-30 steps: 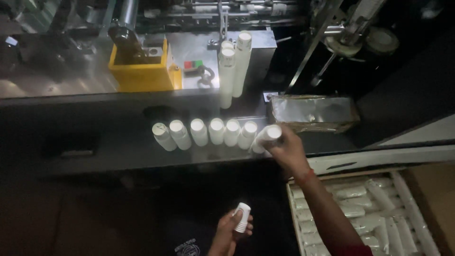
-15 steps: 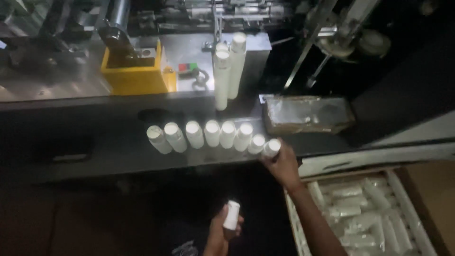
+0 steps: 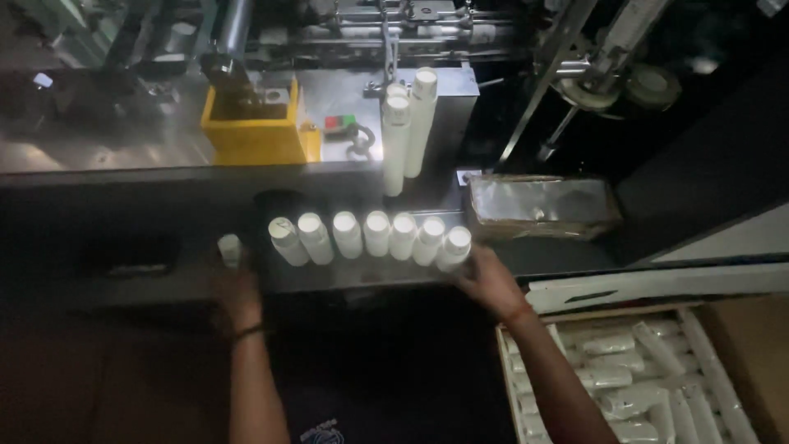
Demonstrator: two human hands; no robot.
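Head view, from largest to smallest, as you look down:

- Your machine fills the far side, dim metal with a yellow block on its deck and two tall white tubes standing upright beside each other.
- Your dark tabletop runs across the middle of the view.
- Your cardboard box at lower right holds many white tubes lying flat.
- A foil-lined tray sits just right of the row.
- Your row of seven white tubes stands cap-up on the tabletop, touching side by side.
- Your right hand rests against the row's right end tube, fingers curled around it.
- Your left hand grips a single white tube upright, just left of the row and apart from it.
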